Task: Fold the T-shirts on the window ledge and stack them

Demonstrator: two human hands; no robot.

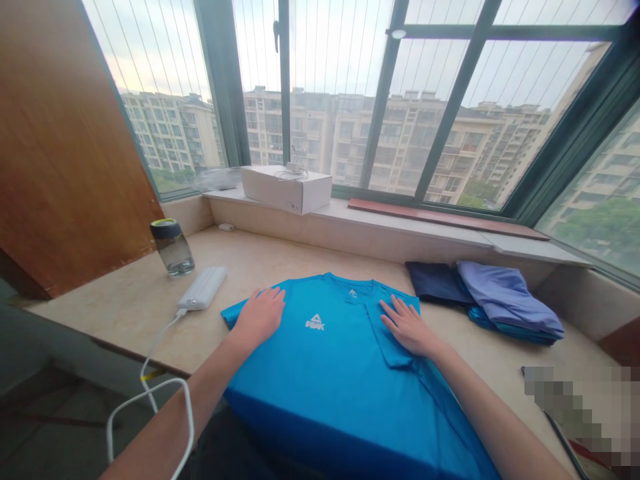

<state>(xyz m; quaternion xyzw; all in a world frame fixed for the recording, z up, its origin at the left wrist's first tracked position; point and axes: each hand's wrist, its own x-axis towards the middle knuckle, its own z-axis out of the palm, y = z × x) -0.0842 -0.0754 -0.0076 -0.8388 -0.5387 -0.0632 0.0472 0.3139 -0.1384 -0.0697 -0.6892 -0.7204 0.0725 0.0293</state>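
A blue T-shirt (pixel 345 360) with a white chest logo lies front up on the counter, its collar away from me and its lower part hanging over the near edge. The sleeve on the right is folded inward over the chest. My left hand (pixel 263 312) rests flat on the shirt near the left shoulder, fingers stretched out. On the folded sleeve lies my right hand (pixel 407 325), its fingers spread. Neither hand grips the cloth.
Folded clothes (pixel 507 297), dark and light blue, lie at the right. A water bottle (pixel 173 247) and a white power bank (pixel 203 288) with a cable stand left. On the sill are a white box (pixel 285 190) and a reddish board (pixel 445 219). A blurred-out object (pixel 570 407) is at lower right.
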